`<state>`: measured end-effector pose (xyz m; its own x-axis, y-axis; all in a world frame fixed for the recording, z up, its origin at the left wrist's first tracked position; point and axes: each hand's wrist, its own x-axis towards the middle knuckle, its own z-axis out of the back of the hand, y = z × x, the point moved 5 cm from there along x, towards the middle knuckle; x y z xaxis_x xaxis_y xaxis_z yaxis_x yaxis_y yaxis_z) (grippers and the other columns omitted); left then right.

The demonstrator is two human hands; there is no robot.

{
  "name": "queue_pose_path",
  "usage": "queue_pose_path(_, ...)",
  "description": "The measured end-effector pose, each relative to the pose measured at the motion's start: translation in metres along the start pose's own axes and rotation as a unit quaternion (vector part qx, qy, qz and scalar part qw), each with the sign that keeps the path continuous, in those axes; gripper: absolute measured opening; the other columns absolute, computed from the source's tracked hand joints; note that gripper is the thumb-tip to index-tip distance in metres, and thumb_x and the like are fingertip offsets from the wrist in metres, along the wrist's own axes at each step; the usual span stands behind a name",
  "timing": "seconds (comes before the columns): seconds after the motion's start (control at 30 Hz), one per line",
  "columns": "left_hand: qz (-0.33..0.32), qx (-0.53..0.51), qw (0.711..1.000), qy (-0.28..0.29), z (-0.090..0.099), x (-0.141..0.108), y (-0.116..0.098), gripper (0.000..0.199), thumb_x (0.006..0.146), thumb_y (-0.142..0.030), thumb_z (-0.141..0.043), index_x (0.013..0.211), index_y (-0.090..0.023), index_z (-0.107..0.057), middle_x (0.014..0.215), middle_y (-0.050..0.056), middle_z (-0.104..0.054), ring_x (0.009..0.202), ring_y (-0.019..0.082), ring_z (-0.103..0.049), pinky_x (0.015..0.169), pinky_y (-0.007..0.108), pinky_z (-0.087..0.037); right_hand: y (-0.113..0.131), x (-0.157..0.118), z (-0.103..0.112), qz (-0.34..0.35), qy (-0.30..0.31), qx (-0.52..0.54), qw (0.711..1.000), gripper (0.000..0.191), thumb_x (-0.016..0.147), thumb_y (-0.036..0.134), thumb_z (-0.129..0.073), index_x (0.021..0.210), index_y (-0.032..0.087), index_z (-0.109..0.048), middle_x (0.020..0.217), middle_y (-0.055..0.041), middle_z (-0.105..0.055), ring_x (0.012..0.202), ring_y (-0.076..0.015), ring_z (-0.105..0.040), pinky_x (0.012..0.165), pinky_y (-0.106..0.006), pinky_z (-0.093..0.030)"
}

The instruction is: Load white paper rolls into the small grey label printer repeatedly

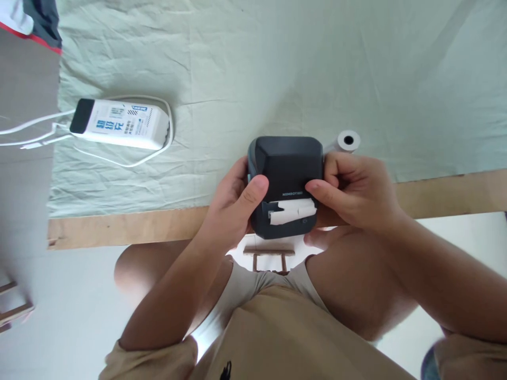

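Observation:
A dark, rounded label printer [291, 163] is held between my two hands at the table's near edge. White paper [293, 211] sticks out of the slot in its lower part, its edges uneven. My left hand [237, 206] wraps the printer's left side, thumb on the top face. My right hand [352, 187] grips the right side, thumb near the printed brand name and the other fingers curled. Just beyond the right hand lies a small white paper roll [348, 141] with a dark core. The undersides of the printer and the fingers there are hidden.
A white power strip [122, 124] with a black end and looped white cables [35, 124] lies on the left of the pale green cloth [222, 63]. A wooden edge [130, 227] runs along the table front. Dark and white fabric [39, 21] shows at the top left corner.

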<state>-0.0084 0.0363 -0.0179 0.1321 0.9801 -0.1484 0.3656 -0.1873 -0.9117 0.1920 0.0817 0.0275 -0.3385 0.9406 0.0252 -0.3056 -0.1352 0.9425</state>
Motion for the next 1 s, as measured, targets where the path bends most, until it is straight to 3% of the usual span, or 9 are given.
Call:
queue_pose_path(0.13, 0.003, -0.015, 1.0, -0.023, -0.007, 0.0, -0.004, 0.034, 0.108, -0.05, -0.077, 0.133, -0.027, -0.082, 0.113, 0.004, -0.086, 0.105, 0.022, -0.086, 0.074, 0.023, -0.069, -0.001, -0.001, -0.002, 0.013, 0.003, 0.009, 1.0, 0.05, 0.091, 0.033, -0.076, 0.063, 0.024, -0.036, 0.055, 0.0063, -0.038, 0.051, -0.0058, -0.03, 0.045, -0.025, -0.02)
queue_pose_path(0.3, -0.007, -0.078, 0.993, -0.085, -0.014, 0.003, -0.005, 0.025, 0.108, -0.047, -0.074, 0.12, -0.028, -0.085, 0.112, 0.0, -0.087, 0.115, 0.021, -0.084, 0.091, 0.024, -0.071, -0.004, -0.007, -0.004, 0.041, 0.015, 0.024, 0.999, 0.046, 0.099, 0.036, -0.073, 0.07, 0.025, -0.038, 0.056, 0.0063, -0.045, 0.051, -0.0077, -0.038, 0.048, -0.026, -0.027)
queue_pose_path(0.43, 0.026, -0.098, 0.985, -0.14, -0.006, 0.003, 0.006, 0.028, 0.112, -0.049, -0.07, 0.106, -0.026, -0.085, 0.103, -0.002, -0.087, 0.107, 0.019, -0.086, 0.086, 0.024, -0.071, -0.004, -0.01, -0.006, 0.051, 0.03, 0.021, 0.998, 0.041, 0.102, 0.037, -0.069, 0.075, 0.026, -0.041, 0.056, 0.0073, -0.045, 0.048, -0.0072, -0.037, 0.046, -0.025, -0.027)
queue_pose_path(0.6, 0.029, -0.118, 0.975, -0.186, 0.001, 0.001, 0.01, 0.03, 0.109, -0.048, -0.077, 0.092, -0.024, -0.084, 0.089, -0.004, -0.085, 0.087, 0.015, -0.085, 0.076, 0.022, -0.071, -0.006, -0.009, -0.006, 0.057, 0.019, 0.033, 0.998, 0.044, 0.091, 0.031, -0.08, 0.08, 0.026, -0.038, 0.06, 0.0091, -0.044, 0.05, -0.0064, -0.035, 0.045, -0.025, -0.026)
queue_pose_path(0.77, 0.01, -0.109, 0.975, -0.194, 0.004, -0.001, 0.01, 0.03, 0.111, -0.046, -0.075, 0.095, -0.023, -0.087, 0.097, -0.003, -0.087, 0.086, 0.014, -0.083, 0.084, 0.024, -0.071, -0.004, -0.009, -0.006, 0.067, 0.048, 0.029, 0.996, 0.052, 0.089, 0.033, -0.089, 0.083, 0.027, -0.037, 0.064, 0.0085, -0.057, 0.049, -0.0066, -0.044, 0.043, -0.022, -0.034)
queue_pose_path(0.9, -0.002, -0.094, 0.975, -0.204, 0.007, -0.002, 0.008, 0.031, 0.109, -0.041, -0.078, 0.084, -0.023, -0.08, 0.081, -0.004, -0.079, 0.076, 0.012, -0.078, 0.074, 0.021, -0.066, 0.006, -0.011, 0.003, 0.121, -0.005, -0.076, 0.99, 0.056, 0.088, 0.04, -0.095, 0.081, 0.026, -0.041, 0.059, 0.0101, -0.056, 0.047, -0.0058, -0.044, 0.043, -0.023, -0.03)
queue_pose_path(1.0, 0.021, -0.09, 0.976, -0.199, 0.006, 0.0, 0.009, 0.028, 0.108, -0.037, -0.078, 0.084, -0.023, -0.079, 0.08, -0.005, -0.078, 0.075, 0.012, -0.077, 0.072, 0.02, -0.064, 0.013, -0.019, 0.01, 0.156, -0.076, -0.103, 0.979, 0.051, 0.091, 0.043, -0.094, 0.081, 0.026, -0.047, 0.058, 0.0099, -0.053, 0.046, -0.0069, -0.042, 0.043, -0.027, -0.027)
